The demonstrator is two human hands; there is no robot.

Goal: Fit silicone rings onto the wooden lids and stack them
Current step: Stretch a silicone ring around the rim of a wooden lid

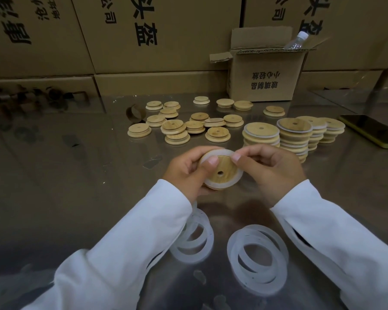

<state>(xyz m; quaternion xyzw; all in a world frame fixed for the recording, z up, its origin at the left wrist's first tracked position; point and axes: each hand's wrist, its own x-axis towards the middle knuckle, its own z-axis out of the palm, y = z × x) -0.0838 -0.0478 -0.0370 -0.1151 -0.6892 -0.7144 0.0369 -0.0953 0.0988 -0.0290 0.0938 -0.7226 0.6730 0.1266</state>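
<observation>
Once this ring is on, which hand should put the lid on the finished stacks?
Probably the right hand, pinching the ring: the ringed stacks stand just beyond it, on its side. The left hand, gripping the lid, would have to cross over.

A packing storeroom: printed cardboard cartons (143, 34) stacked behind a steel worktable (76, 166)

**Tally**

The left hand (186, 173) is gripping one wooden lid (222, 168), the right hand (271, 171) pinching one silicone ring (240, 173). Beyond them about sixteen bare lids (217, 134) are lying and four ringed stacks (261, 133) standing; two ring heaps (232, 247) are lying by the wrists.
</observation>
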